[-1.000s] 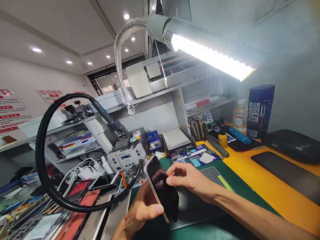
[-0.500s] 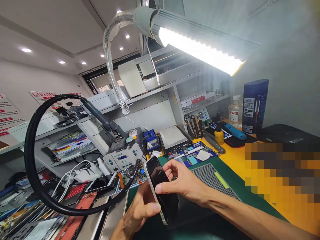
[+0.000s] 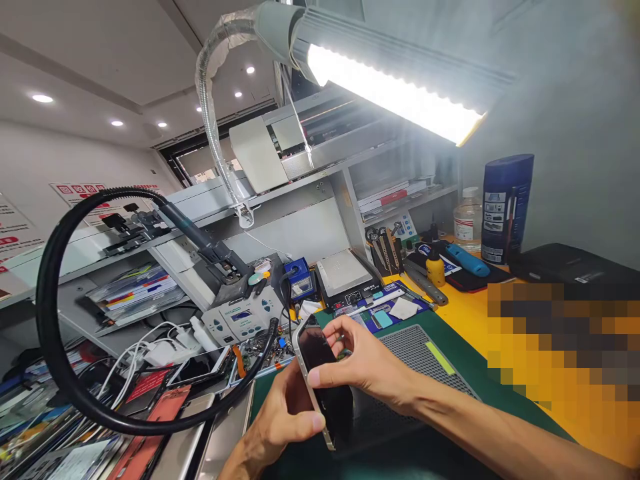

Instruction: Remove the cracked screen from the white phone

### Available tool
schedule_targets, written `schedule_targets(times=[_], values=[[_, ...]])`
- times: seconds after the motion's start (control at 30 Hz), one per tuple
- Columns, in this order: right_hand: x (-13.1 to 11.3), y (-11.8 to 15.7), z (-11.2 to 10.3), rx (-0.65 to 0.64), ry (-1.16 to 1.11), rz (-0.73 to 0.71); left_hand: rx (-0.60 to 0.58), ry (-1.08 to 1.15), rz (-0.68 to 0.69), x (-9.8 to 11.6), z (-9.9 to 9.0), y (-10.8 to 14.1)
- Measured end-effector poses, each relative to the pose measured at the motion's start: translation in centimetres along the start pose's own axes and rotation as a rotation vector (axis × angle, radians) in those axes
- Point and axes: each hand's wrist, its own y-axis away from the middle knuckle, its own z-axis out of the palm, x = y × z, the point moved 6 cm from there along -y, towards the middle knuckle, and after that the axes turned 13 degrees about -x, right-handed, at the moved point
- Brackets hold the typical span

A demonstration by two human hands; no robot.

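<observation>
The phone (image 3: 333, 407) is tilted above the green mat (image 3: 470, 367). The left grip (image 3: 287, 420) clasps its lower left side, thumb along the frame near the bottom. The right grip (image 3: 373, 363) is curled at the phone's upper half, thumb at the screen's left side, fingertips by the far edge; I cannot tell whether it clamps. Left of the phone, a tray (image 3: 287, 361) holds jumbled small parts.

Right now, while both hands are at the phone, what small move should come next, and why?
Probably steady the phone firmly with the left hand: it stands tilted, the left thumb sits at its near end, and the right hand has its thumb over the screen, so a push there might tip it.
</observation>
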Motion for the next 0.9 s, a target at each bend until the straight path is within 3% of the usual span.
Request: schedule_targets(times=[0.47, 0.9], values=[[0.0, 0.3, -0.1, 0.022, 0.092, 0.022, -0.105, 0.028, -0.016, -0.5, -0.2, 0.0], [-0.8, 0.9, 0.2, 0.036, 0.121, 0.023, -0.11, -0.005, -0.03, -1.2, -0.9, 0.3]])
